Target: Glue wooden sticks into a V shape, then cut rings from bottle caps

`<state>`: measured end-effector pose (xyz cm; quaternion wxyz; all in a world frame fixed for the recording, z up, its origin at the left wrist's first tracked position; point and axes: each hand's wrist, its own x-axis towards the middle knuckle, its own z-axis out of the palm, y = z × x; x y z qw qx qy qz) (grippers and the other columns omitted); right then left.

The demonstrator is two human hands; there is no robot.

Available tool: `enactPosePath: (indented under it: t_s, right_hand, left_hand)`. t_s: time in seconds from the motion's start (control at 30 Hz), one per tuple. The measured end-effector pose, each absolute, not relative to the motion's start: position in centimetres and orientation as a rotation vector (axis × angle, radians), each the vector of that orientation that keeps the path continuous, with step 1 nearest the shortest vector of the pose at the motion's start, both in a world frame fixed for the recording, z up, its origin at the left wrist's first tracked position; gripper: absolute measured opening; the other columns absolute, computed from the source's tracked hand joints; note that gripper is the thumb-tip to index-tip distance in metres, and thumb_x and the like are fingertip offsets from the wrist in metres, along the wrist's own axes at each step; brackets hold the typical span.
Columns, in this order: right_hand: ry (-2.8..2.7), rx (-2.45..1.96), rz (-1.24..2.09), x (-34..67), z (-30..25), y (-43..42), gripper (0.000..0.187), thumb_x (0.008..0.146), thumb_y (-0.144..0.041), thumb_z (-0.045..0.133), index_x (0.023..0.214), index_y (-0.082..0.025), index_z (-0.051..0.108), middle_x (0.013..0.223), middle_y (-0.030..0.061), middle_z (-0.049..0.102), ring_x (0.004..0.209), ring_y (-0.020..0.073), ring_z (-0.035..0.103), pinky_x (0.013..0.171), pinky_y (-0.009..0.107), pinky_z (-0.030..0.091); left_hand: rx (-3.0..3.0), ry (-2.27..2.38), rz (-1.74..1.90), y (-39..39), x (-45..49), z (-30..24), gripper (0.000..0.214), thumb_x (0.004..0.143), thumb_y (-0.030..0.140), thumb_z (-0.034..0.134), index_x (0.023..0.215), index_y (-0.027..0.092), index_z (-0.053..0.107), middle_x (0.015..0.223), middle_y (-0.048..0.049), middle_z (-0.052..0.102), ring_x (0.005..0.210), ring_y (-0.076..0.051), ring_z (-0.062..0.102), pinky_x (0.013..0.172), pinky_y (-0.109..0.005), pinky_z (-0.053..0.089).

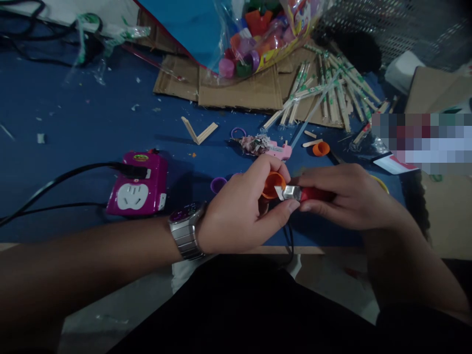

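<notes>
My left hand (239,211), with a metal watch on its wrist, is closed around an orange plastic cup (272,184) whose open mouth faces up. In my right hand (346,196) is a red-handled utility knife (315,193). Its short blade lies at the rim of the cup, and my left thumb touches the knife's metal head. A purple ring-like piece (219,185) sits just left of my left hand. Beyond both hands lies a pink glue gun (276,149) with a grimy, paper-covered front. Another small orange piece (321,148) rests behind my right hand.
A purple power strip (137,184) with a plugged-in black cable stands at left. Wooden sticks (199,133) lie mid-table. At the back are cardboard (239,91), a bag of coloured plastic pieces (254,44) and several wrapped chopsticks (328,93).
</notes>
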<state>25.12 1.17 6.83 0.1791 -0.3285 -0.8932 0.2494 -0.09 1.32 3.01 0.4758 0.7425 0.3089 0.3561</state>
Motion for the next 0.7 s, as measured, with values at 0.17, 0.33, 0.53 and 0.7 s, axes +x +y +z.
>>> enactPosePath:
  t_s: [0.17,0.33,0.53,0.7]
  right_hand:
    - [-2.595,-0.989,0.553,25.45,7.04,1.06,0.031,0.103,-0.038,0.070,0.125,-0.016,0.070,0.102,0.0100,0.079,0.085,0.0189,0.075,0.074,0.027,0.050]
    - [-2.616,-0.979,0.526,25.76,7.16,1.26,0.032,0.103,-0.038,0.070,0.127,-0.017,0.069,0.104,0.0106,0.079,0.086,0.0201,0.075,0.073,0.028,0.051]
    - [-2.578,-1.015,0.493,25.50,6.88,1.30,0.032,0.104,-0.036,0.065,0.129,-0.016,0.069,0.099,0.0099,0.079,0.083,0.0203,0.075,0.072,0.029,0.052]
    - [-2.617,-1.030,0.471,25.16,6.82,1.10,0.032,0.106,-0.036,0.060,0.128,-0.015,0.069,0.100,0.0115,0.080,0.087,0.0214,0.076,0.072,0.029,0.050]
  left_hand:
    - [1.822,0.787,0.852,1.45,-0.03,3.11,0.025,0.097,0.033,0.069,0.112,0.021,0.053,0.086,-0.0009,0.064,0.058,-0.012,0.055,0.047,-0.028,0.042]
    - [1.840,0.797,0.866,1.52,-0.02,3.15,0.022,0.099,0.034,0.067,0.111,0.022,0.052,0.079,0.0014,0.061,0.056,-0.011,0.052,0.047,-0.028,0.042]
    - [1.804,0.785,0.869,1.52,0.18,2.56,0.041,0.099,0.046,0.072,0.121,0.022,0.047,0.080,0.0026,0.061,0.051,-0.010,0.052,0.044,-0.028,0.038]
    - [1.802,0.752,0.908,1.69,0.28,2.35,0.045,0.098,0.044,0.075,0.122,0.020,0.045,0.084,0.0035,0.061,0.056,-0.009,0.055,0.052,-0.027,0.045]
